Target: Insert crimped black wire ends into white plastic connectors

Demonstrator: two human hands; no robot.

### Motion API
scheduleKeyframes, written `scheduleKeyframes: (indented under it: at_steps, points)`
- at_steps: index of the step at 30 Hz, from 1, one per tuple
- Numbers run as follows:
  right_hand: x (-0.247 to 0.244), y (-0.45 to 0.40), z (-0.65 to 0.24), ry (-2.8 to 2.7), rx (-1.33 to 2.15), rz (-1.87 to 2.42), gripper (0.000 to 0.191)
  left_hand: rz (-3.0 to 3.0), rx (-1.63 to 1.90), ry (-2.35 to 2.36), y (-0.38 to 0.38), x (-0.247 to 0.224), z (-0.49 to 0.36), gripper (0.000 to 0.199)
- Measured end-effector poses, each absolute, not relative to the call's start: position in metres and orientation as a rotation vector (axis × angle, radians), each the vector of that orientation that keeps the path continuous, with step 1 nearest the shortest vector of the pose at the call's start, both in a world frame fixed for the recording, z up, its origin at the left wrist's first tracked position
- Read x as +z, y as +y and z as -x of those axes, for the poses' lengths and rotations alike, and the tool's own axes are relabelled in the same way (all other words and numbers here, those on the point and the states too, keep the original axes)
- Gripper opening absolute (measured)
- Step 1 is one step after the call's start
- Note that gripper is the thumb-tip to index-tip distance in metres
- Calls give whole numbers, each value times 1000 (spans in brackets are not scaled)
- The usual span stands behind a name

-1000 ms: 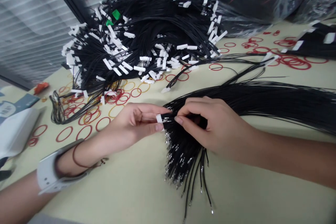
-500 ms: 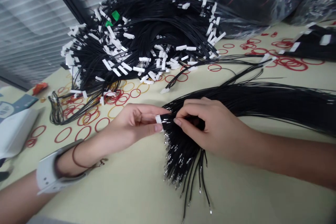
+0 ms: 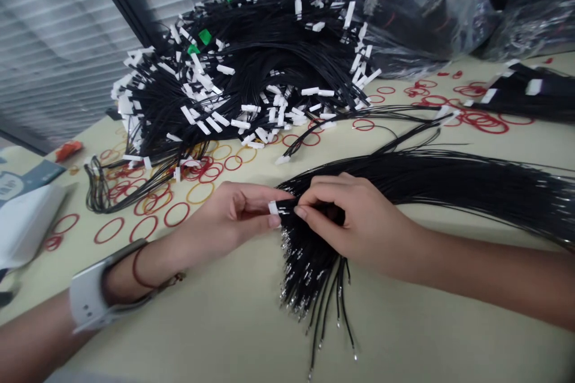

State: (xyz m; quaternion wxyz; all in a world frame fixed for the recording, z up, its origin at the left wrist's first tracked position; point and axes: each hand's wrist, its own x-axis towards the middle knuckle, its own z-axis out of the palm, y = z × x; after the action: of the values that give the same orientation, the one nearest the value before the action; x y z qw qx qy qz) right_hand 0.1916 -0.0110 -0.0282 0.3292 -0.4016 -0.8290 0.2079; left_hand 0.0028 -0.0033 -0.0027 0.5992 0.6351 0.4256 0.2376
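Note:
Between the thumb and fingers of my left hand [image 3: 238, 215] is a small white connector housing [image 3: 272, 207]. My right hand [image 3: 345, 209] pinches a black wire right beside the connector, its thumb and forefinger pressed together; the wire's end at the housing is too small to make out. Under both hands lies a thick bundle of black wires [image 3: 426, 179], their metal crimped tips [image 3: 299, 275] fanned out toward me. A few single wires stick out from the bundle's near side. My right palm hides part of the bundle.
Behind the hands is a large heap of black cables [image 3: 269, 66] with white connectors. Red and yellow rubber bands [image 3: 144, 227] are scattered about the table [image 3: 215, 323]. Clear plastic bags [image 3: 417, 12] stand at the back right, and a white box [image 3: 29, 221] is at the left.
The camera view has shifted slightly, so the heap sits lower in the picture. Both hands keep their pinch at the connector with barely any movement.

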Motion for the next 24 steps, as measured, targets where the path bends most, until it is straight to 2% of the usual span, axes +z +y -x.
scheduleKeyframes:
  at_steps: [16, 24]
  points:
    - [-26, -13, -189, -2247, 561, 1020, 11, -1736, 453, 1131, -3, -4, 0, 38]
    - [-26, -12, -188, -2226, 538, 984, 13, -1732, 455, 1050, -4, -3, -2, 36]
